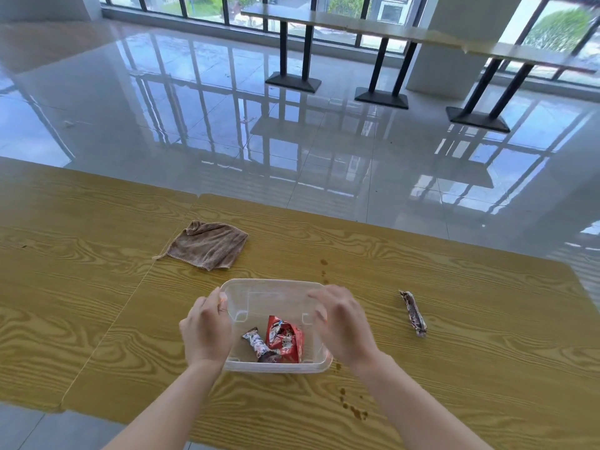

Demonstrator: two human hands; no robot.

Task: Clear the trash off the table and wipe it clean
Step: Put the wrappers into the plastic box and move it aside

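Observation:
A clear plastic container (269, 287) stands on the wooden table (454, 352) in front of me. Inside it lie a crumpled red wrapper (285, 341) and a dark twisted wrapper (258, 344). My left hand (206, 329) grips the container's left wall, thumb over the rim. My right hand (342, 323) hovers over its right side, blurred, fingers spread, with nothing visibly in it. Another dark wrapper (413, 313) lies on the table to the right. A brown cloth (207, 245) lies flat at the back left. Brown liquid spots (352, 409) mark the wood near the front, with more drops (323, 266) behind the container.
The table is two joined wooden tops with a seam left of the container. Beyond its far edge is a glossy tiled floor. A long bench table (357, 24) on black legs stands by the windows at the back.

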